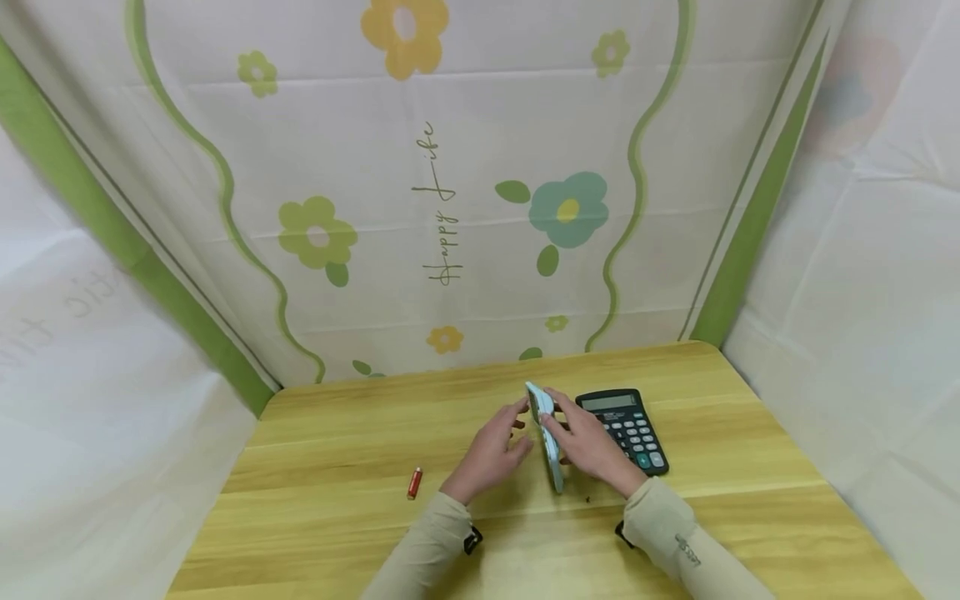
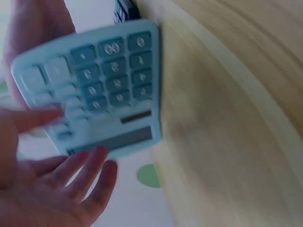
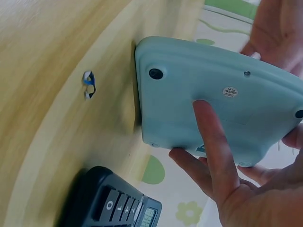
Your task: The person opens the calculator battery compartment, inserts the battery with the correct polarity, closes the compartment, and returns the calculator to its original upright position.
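Note:
A light blue calculator stands tilted up on one edge on the wooden table. My right hand holds it, one finger laid across its back and other fingers at its edge. Its keys and display face my left hand. That hand has its fingers loosely spread, close in front of the calculator's face; in the left wrist view its thumb overlaps the keys. The back shows round dark feet and a small round sticker.
A black calculator lies to the right, just beyond my right hand. A red battery lies left of my left forearm. One tiny blue and white scrap with a dark loop is on the table. Flower-printed cloth hangs behind.

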`<state>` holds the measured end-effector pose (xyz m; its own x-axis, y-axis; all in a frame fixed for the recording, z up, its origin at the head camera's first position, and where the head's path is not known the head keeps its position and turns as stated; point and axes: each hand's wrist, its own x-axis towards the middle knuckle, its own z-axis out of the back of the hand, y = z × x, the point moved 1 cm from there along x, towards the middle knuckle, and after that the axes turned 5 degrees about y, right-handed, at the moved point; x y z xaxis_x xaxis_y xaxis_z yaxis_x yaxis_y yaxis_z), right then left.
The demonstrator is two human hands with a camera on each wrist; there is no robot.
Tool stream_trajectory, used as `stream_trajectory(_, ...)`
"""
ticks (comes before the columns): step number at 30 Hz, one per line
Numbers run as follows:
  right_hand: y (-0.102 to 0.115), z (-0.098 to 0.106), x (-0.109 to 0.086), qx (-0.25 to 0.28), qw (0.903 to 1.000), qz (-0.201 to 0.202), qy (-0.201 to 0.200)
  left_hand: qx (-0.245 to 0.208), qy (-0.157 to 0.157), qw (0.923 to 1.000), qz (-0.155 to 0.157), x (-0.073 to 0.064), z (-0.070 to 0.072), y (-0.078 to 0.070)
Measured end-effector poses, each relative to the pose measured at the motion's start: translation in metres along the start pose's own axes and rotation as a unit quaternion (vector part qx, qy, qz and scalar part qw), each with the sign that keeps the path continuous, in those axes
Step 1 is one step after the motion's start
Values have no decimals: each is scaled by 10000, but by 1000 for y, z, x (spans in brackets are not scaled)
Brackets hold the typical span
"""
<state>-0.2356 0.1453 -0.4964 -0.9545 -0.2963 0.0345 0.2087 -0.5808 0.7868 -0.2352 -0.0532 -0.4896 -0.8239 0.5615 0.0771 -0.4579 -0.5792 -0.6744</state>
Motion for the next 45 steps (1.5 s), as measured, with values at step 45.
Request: stream_trajectory(45, -27, 18, -5, 945, 9939, 186, 528, 531, 1113, 9887, 849, 16, -31, 28)
